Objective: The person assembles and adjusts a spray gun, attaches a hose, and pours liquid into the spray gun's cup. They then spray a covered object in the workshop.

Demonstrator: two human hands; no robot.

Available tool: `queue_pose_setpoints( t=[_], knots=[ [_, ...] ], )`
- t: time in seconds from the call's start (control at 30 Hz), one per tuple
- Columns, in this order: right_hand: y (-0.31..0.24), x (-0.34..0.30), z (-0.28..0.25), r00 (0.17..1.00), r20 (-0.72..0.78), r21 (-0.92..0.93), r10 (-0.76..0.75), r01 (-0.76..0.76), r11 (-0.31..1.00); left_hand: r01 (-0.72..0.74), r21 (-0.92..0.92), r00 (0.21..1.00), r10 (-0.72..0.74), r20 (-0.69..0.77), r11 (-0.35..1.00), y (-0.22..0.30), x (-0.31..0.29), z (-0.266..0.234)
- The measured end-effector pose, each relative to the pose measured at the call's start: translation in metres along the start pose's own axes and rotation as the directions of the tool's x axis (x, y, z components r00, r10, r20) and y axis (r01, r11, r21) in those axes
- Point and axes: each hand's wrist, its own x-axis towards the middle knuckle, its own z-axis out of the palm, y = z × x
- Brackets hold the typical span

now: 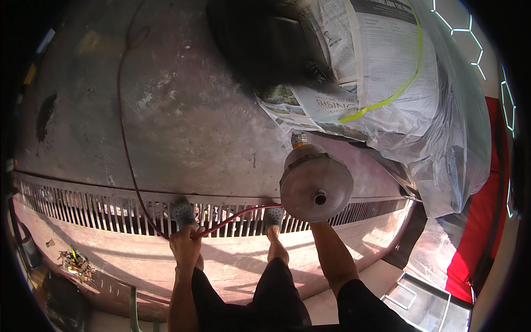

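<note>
My left hand (186, 244) is closed around a dark red hose (235, 213), which runs right toward the spray gun and also trails away to the far left. A spray gun (316, 185) with a round, dusty grey cup is held up in front of my right forearm (334, 255). The cup hides my right hand and its grip. An orange ring and metal tip show at the gun's far end, near the newspaper edge. Beyond it lies a glossy black panel (254, 41), bordered by taped newspaper (387, 61).
Clear plastic sheeting (442, 160) hangs over the papered object at right, with a yellow-green strip (387, 100) across it. A slotted floor grate (105, 211) runs under my feet. Debris (76, 263) lies at lower left, and a red surface (477, 216) stands at right.
</note>
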Motion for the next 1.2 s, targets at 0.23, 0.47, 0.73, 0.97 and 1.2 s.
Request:
queue_pose_setpoints(
  t=[0.23,0.47,0.73,0.97,1.2],
  knots=[
    [0.098,0.052,-0.017,0.989,0.08,-0.002,-0.123,0.124,0.992,0.043,0.275,0.974,-0.102,0.203,0.96,0.035,0.02,0.106],
    [0.132,0.091,-0.051,0.966,0.146,-0.028,-0.213,0.22,0.975,-0.002,0.24,0.992,-0.027,0.12,0.971,0.067,0.017,0.17],
    [0.132,0.118,-0.065,0.946,0.182,-0.037,-0.267,0.278,0.96,-0.016,0.194,0.998,0.003,0.069,0.981,0.084,0.012,0.204],
    [0.124,0.139,-0.053,0.928,0.2,-0.068,-0.313,0.332,0.941,-0.027,0.193,0.997,0.011,0.082,0.981,0.096,0.015,0.216],
    [0.119,0.165,0.024,0.885,0.258,-0.049,-0.386,0.411,0.91,-0.032,0.179,0.998,0.02,0.068,0.983,0.103,0.015,0.216]
  ],
)
